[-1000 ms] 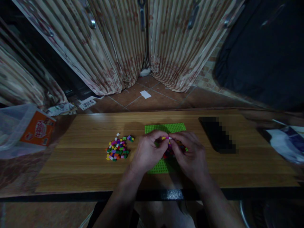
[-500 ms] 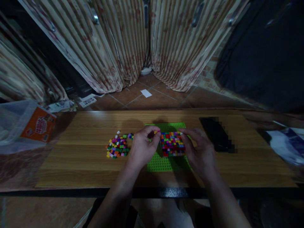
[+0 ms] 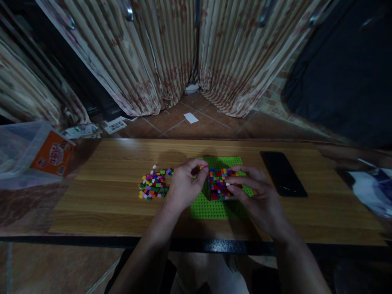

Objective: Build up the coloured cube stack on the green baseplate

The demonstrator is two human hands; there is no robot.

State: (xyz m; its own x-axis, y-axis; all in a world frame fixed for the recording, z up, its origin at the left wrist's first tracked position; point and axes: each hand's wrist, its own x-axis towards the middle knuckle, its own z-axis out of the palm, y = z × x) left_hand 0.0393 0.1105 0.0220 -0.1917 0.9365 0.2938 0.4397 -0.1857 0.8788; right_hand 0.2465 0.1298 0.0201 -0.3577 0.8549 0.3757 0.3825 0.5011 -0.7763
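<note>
One view, head: the wooden table (image 3: pixel 104 208) runs from left edge to right edge under both arms, in dim light.
Left hand (image 3: pixel 183 185): thumb and forefinger pinched on small pink and yellow pieces (image 3: pixel 203 167), just off the block's left side; a slack pinch could let them drop there.
Right hand (image 3: pixel 263 198): thumb and a finger close on a small white piece (image 3: pixel 228 184) over the block, other fingers loosely spread; a slip would lose it among the many colours (white is at least easy to spot).
Brick block (image 3: pixel 218 188): on the green baseplate, between the hands, its right part partly hidden by fingers; a knock from the right fingertips could shift it, if it is not pressed home, which I cannot tell.
Green baseplate (image 3: pixel 208 211): flat on the table, apart from its near edge; a dragging wrist might slide it, block and all.
Loose pile (image 3: pixel 153 185): left of the baseplate, toward the table's left edge; the left hand is close to its stray blue-purple bricks (image 3: pixel 169 172), so a careless sweep could scatter them.
Phone (image 3: pixel 283 173): right of the baseplate, well in from the right corners; a wide right-hand swing might nudge it.
</note>
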